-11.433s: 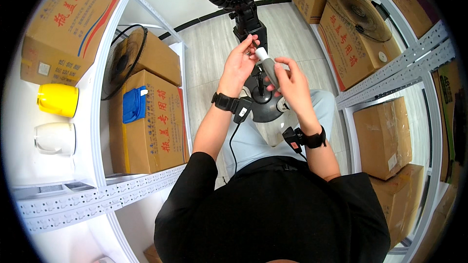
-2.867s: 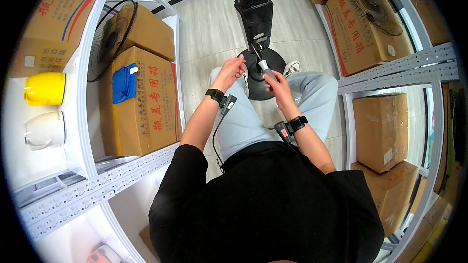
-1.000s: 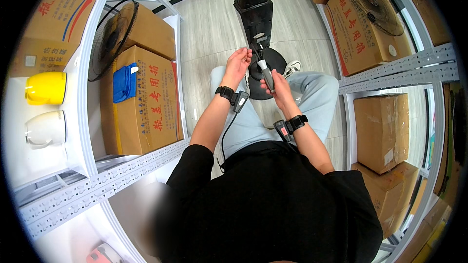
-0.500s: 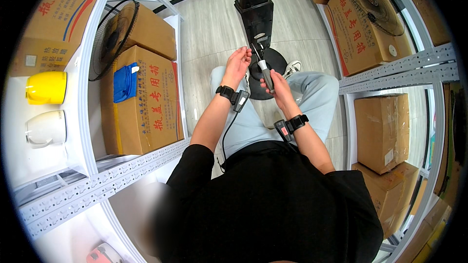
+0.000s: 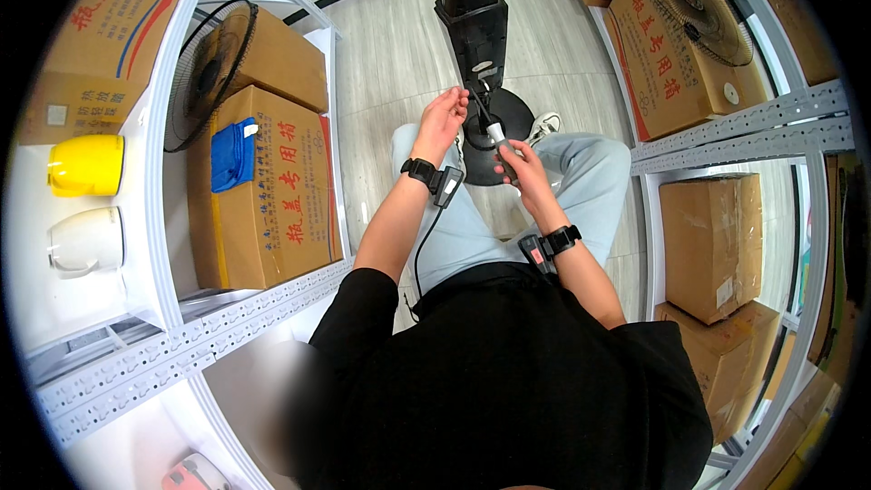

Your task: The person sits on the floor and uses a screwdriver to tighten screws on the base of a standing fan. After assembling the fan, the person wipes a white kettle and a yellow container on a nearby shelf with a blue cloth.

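A screwdriver (image 5: 496, 133) with a grey and white handle is gripped in my right hand (image 5: 522, 168), between my knees. Its thin shaft slants up and left, and the tip reaches close to my left fingertips. My left hand (image 5: 444, 120) has thumb and fingers drawn together in a pinch; whatever lies between them is too small to make out. Just beyond both hands rises a black stand (image 5: 475, 32) with a thick upright column. Its round black base (image 5: 510, 113) rests on the floor between my feet.
Metal shelving (image 5: 263, 304) runs along my left, bearing cartons (image 5: 263, 218), a fan with a wire guard (image 5: 207, 73), a blue cloth (image 5: 234, 154), a yellow mug (image 5: 86, 164) and a white mug (image 5: 86, 240). More cartons (image 5: 712, 245) and another fan (image 5: 694, 9) flank my right.
My right hand has shifted slightly right and toward me, and the screwdriver handle has moved with it. My left hand stays almost where it was.
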